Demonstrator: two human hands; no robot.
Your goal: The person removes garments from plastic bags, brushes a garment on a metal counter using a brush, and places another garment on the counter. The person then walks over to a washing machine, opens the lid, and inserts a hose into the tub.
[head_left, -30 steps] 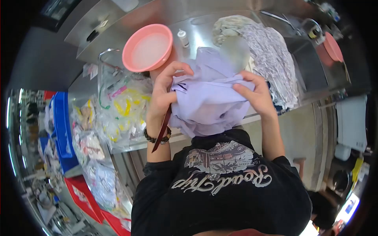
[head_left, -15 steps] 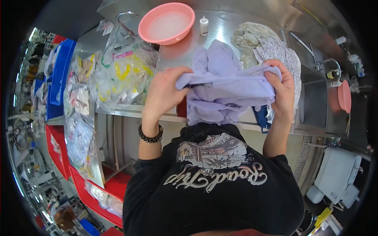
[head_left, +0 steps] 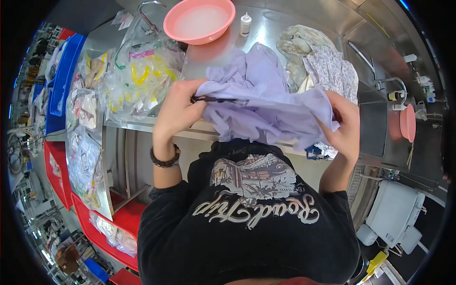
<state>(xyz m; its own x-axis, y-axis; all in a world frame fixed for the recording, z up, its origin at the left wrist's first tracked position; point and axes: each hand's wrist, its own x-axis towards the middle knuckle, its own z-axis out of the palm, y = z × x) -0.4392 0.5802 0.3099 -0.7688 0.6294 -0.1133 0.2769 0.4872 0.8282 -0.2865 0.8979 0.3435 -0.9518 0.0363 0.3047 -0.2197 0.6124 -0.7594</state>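
Observation:
Stretched between both hands is a lavender garment [head_left: 261, 85], its lower part hanging in folds over the counter's front edge. My left hand [head_left: 181, 107] grips its left end, with a dark strip showing along the fabric beside the fingers. At the right end, my right hand [head_left: 343, 124] is closed on the cloth, thumb and fingers partly hidden by it. A patterned grey-white cloth [head_left: 332, 71] and a greenish-beige cloth [head_left: 300, 45] lie on the counter behind the right hand. Beyond the garment stands a white bottle [head_left: 245, 25].
A pink basin [head_left: 199, 20] with cloudy liquid stands at the back. Plastic bags [head_left: 137, 80] lie on the left beside a faucet [head_left: 149, 21]. Another faucet [head_left: 394, 85] and a sink [head_left: 373, 126] are at the right. Blue [head_left: 61, 88] and red [head_left: 124, 213] bins are at far left.
The hands have moved farther apart, pulling the lavender garment wider. It was bunched closer together a second ago. The view has also shifted, with the basin now nearer the top.

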